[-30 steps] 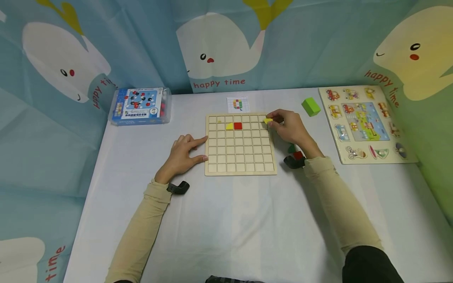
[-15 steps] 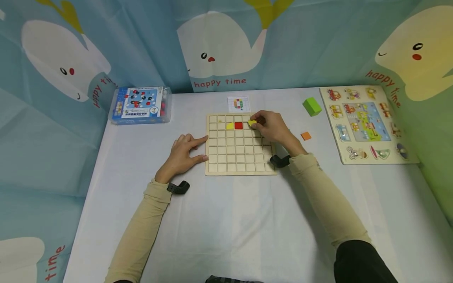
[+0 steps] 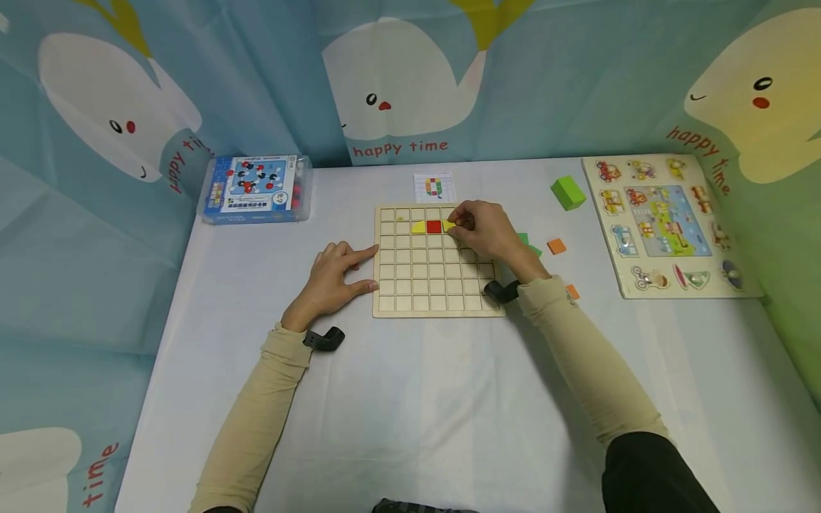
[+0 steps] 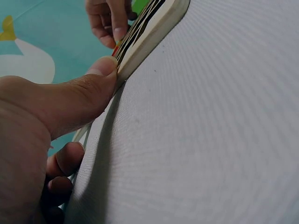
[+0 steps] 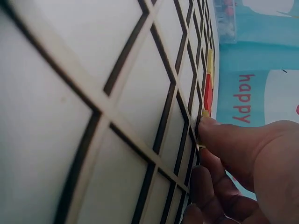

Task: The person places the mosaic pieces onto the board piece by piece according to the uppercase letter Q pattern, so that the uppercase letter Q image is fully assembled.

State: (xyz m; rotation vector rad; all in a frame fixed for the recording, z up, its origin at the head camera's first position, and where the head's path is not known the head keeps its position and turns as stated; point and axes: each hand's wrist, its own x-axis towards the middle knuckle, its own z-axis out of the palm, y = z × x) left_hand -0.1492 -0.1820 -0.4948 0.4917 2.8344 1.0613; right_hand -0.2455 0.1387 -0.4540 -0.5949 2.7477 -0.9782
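A square wooden grid board (image 3: 438, 308) lies on the white table. In one of its upper rows a yellow tile (image 3: 419, 227) with a slanted or rounded corner sits left of a red square tile (image 3: 434, 226). My right hand (image 3: 489, 229) pinches another yellow tile (image 3: 447, 225) between thumb and fingers, at the cell just right of the red one; the fingers partly hide it. My left hand (image 3: 330, 279) touches the board's left edge with thumb tip and extended index finger. In the left wrist view the thumb (image 4: 84, 95) presses against the board's rim.
A small pattern card (image 3: 434, 187) lies behind the board. Right of it are green tiles (image 3: 524, 239), an orange tile (image 3: 556, 246), another orange tile (image 3: 573, 291) and a green block (image 3: 568, 193). A peg puzzle (image 3: 667, 266) lies far right, a plastic box (image 3: 256, 189) back left.
My right hand has moved left across the board with the yellow tile, from its right edge to beside the red tile. Orange and green tiles have come into sight. My left hand stays put.
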